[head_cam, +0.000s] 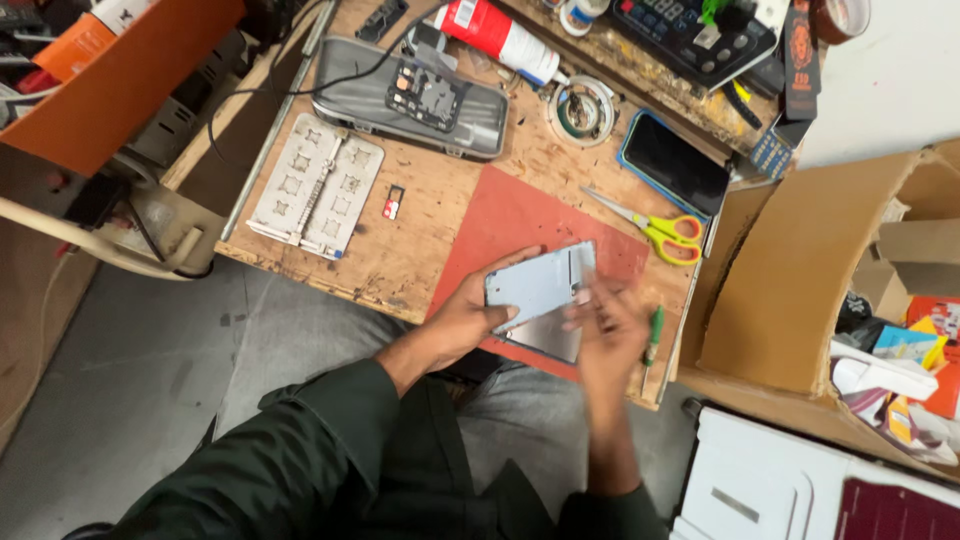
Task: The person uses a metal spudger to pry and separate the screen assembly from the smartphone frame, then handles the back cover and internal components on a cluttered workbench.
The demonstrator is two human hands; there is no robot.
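Note:
My left hand [470, 310] grips a pale blue phone back panel [537, 283] by its lower left edge, holding it just above the red mat [500, 215]. My right hand [610, 325] is blurred at the panel's right end, fingers touching its edge. A grey metal plate [545, 338] lies on the mat under the panel, partly hidden by both hands.
On the wooden bench lie yellow-handled scissors [655, 228], a dark phone in a blue case [675, 163], a green screwdriver [654, 333], a white jig plate [318, 185], a grey tray [400, 95] and a tape roll [582, 110]. An open cardboard box [790, 270] stands at the right.

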